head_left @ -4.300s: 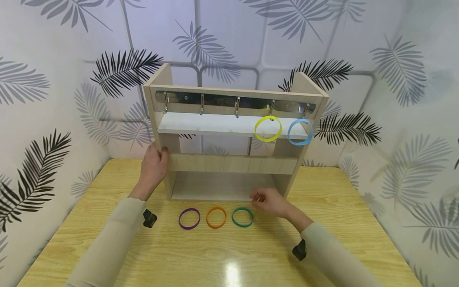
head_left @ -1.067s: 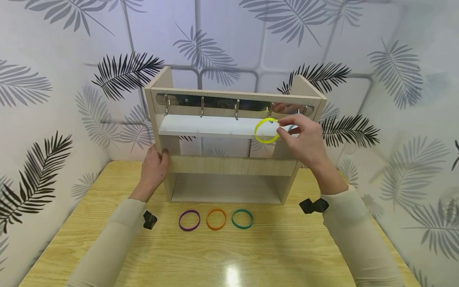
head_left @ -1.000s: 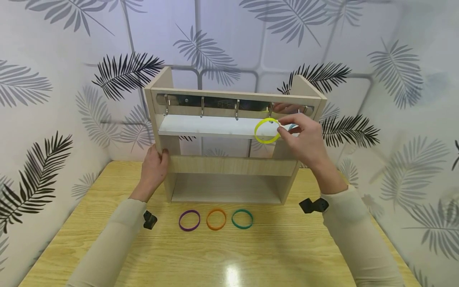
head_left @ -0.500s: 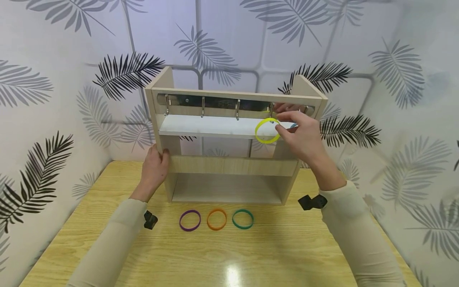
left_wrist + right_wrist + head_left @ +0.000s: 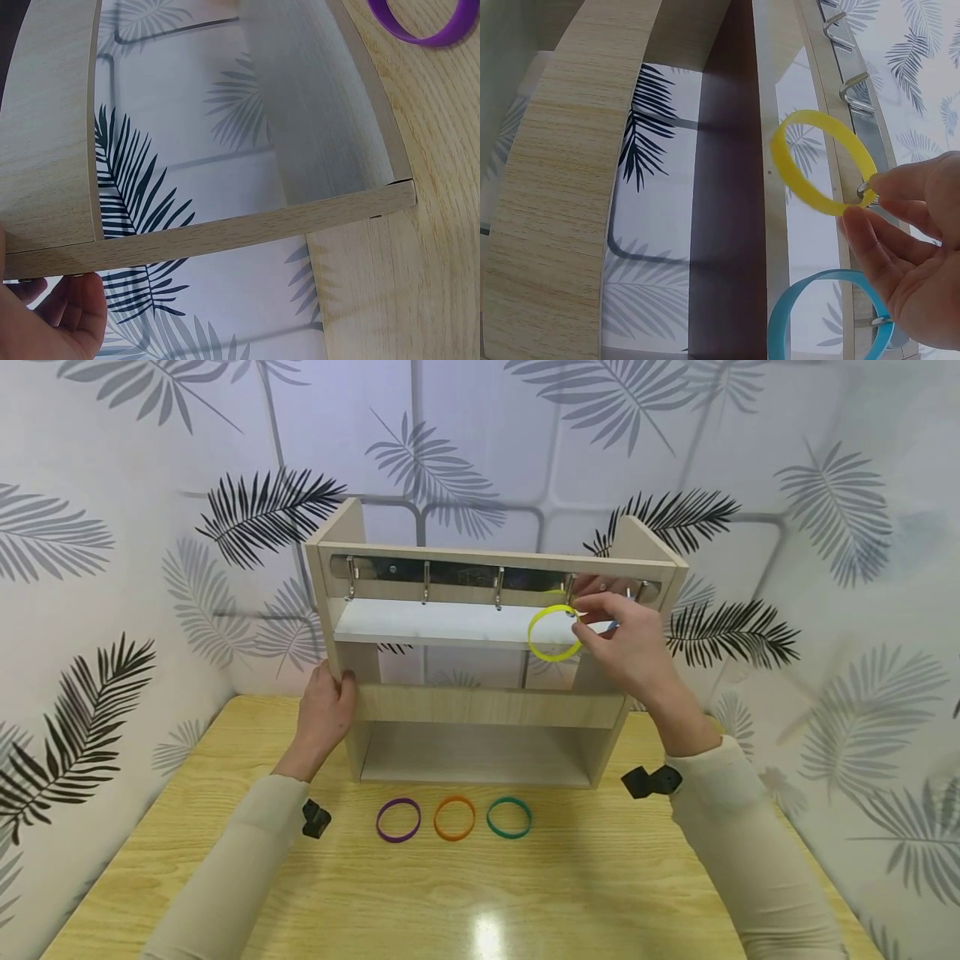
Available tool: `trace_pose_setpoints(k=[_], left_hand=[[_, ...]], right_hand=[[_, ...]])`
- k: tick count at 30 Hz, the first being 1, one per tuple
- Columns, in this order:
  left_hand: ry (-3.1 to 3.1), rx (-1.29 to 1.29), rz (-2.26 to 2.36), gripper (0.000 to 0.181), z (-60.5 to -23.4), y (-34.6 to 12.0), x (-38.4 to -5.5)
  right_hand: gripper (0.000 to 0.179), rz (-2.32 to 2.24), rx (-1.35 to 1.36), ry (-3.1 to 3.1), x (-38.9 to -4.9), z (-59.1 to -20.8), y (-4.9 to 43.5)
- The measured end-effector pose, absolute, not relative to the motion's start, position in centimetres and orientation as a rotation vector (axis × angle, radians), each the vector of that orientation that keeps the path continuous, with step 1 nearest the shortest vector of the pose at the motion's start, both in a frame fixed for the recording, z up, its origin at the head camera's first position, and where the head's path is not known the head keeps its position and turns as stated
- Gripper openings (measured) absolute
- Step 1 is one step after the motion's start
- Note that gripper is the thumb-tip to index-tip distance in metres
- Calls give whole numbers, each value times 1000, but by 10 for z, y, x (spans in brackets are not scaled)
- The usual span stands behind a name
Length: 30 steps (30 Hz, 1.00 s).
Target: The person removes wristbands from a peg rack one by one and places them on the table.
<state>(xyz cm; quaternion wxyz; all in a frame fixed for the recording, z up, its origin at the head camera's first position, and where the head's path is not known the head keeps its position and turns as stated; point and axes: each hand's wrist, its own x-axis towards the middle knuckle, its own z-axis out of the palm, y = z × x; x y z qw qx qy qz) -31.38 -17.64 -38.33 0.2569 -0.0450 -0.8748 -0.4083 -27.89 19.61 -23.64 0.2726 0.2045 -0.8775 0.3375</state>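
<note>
My right hand point(image 5: 630, 643) pinches a yellow silicone wristband point(image 5: 784, 159) between thumb and forefinger, at the fourth hook from the left on a metal hook rail point(image 5: 465, 576). In the right wrist view the hook's tip point(image 5: 862, 189) shows inside the band's loop, right by the fingertips. A light blue wristband point(image 5: 781, 319) hangs on the last hook, mostly hidden behind my hand in the head view. My left hand point(image 5: 324, 710) grips the left side panel of the pale wooden shelf unit point(image 5: 480, 706), thumb on the front edge.
Purple point(image 5: 378, 823), orange point(image 5: 454, 838) and teal point(image 5: 508, 836) wristbands lie in a row on the wooden table point(image 5: 420, 893), before the shelf unit. Three hooks to the left bear nothing. Leaf-patterned walls stand behind and at both sides.
My right hand has risen from the table near the teal band to the yellow band, which hung on its hook before. Lately band and hand have shifted slightly left. My left hand keeps its grip.
</note>
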Motion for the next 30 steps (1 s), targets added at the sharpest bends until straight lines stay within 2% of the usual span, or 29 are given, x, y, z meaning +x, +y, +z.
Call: trace_pose_setpoints(k=[30], left_hand=[[-2371, -118, -1091, 51, -383, -176, -314]], right_hand=[[21, 1008, 572, -2273, -272, -242, 200]])
